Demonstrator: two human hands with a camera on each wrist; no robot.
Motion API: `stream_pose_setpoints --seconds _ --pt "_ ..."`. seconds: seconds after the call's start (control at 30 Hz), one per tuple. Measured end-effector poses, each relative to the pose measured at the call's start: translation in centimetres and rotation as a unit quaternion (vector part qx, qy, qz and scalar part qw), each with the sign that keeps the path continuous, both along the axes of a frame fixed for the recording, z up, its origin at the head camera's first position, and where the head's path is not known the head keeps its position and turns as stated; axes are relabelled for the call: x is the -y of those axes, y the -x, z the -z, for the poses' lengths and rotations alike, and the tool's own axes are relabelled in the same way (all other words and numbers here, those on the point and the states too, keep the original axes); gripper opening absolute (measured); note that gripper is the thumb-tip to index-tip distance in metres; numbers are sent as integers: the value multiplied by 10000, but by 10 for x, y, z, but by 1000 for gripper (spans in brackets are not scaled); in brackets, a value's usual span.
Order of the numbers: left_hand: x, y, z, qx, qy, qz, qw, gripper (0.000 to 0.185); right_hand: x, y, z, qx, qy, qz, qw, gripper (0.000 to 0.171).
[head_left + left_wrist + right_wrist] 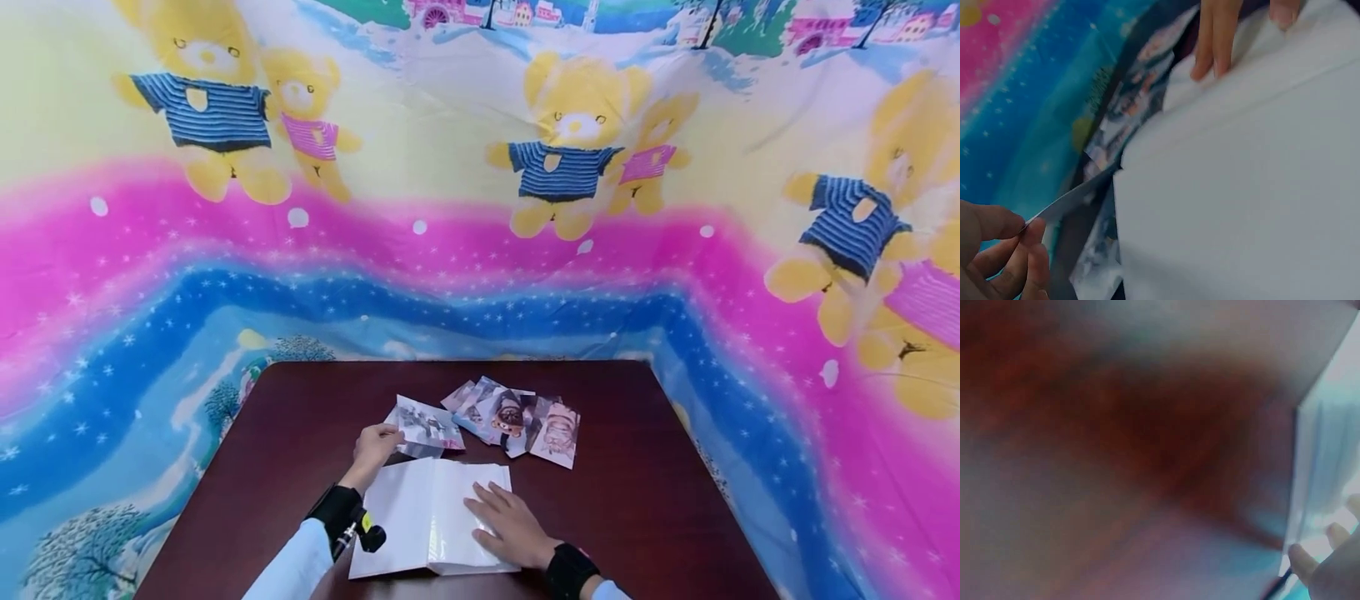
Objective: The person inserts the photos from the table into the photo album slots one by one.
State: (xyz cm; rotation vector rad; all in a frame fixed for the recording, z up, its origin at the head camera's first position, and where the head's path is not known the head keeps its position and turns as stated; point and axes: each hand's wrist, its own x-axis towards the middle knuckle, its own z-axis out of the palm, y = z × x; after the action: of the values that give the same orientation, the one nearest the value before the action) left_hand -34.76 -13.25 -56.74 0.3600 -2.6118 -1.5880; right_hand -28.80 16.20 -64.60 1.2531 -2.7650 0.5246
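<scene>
A photo album (397,517) lies spread on the table, its pages white, with glossy clear sleeves on the right-hand page. My left hand (375,448) pinches the left edge of a photo (431,423) just beyond the album. In the left wrist view, thumb and fingertips grip that photo (1069,203), seen nearly edge-on. Another print lies partly hidden under it. My right hand (512,525) rests on the right-hand page with its fingers spread. The right wrist view catches only its fingertips (1302,559) by the album's edge.
Several loose photos (555,433) overlap in a pile behind the album, to the right of the held one. The dark brown table (637,500) ends at a patterned cloth backdrop (480,321) with bears on it. Both wrists wear black bands with cameras.
</scene>
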Motion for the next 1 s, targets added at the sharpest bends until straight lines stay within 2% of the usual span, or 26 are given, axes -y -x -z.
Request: stream_pose_setpoints --seconds 0.13,0.2,0.3,0.37,0.4,0.43,0.47,0.53,0.57,0.6,0.63,0.7,0.77,0.8,0.9,1.0 --pt "-1 -18 -15 -498 -330 -171 9981 27 2 6 -14 59 -18 327 9994 44" --pt "-5 -28 -19 -792 -431 -276 9955 26 7 7 -21 -12 205 489 9986 39" --pt "-16 -46 -23 -1216 -622 -460 9896 24 20 7 -34 176 922 710 9930 33" --pt "-26 -59 -24 -1417 -870 -534 9846 24 30 7 -43 811 1715 755 9789 35" --pt "-31 -65 -24 -1491 -1009 -540 9822 24 35 7 -49 1321 2181 768 9639 37" --pt "-36 -71 -24 -1567 -1133 -539 9796 24 40 7 -54 1865 2690 790 9416 40" --pt "-41 -76 -24 -1595 -1262 -522 9777 24 44 8 -59 2384 3186 836 9136 42" --pt "-49 -85 -23 -1614 -1470 -421 9750 24 51 9 -68 3192 4065 978 8505 44" --pt "-52 -89 -21 -1600 -1558 -353 9741 24 53 10 -72 3451 4417 1087 8210 42" --pt "-54 -93 -20 -1561 -1636 -290 9737 25 55 10 -75 3587 4725 1167 7965 40" --pt "-55 -96 -18 -1517 -1704 -222 9734 26 56 10 -78 3637 4956 1249 7788 37" --pt "-56 -101 -13 -1378 -1828 -61 9734 28 56 10 -80 3601 5218 1386 7608 29" --pt "-55 -105 -7 -1247 -1888 130 9740 32 54 10 -81 3549 5342 1463 7531 25" --pt "-54 -106 -5 -1192 -1893 204 9744 34 53 10 -81 3520 5344 1481 7540 23" --pt "-48 -106 0 -1191 -1816 322 9756 39 48 12 -78 3420 5149 1517 7713 19" --pt "-40 -99 5 -1452 -1692 257 9745 41 41 13 -75 3362 4895 1423 7919 16"
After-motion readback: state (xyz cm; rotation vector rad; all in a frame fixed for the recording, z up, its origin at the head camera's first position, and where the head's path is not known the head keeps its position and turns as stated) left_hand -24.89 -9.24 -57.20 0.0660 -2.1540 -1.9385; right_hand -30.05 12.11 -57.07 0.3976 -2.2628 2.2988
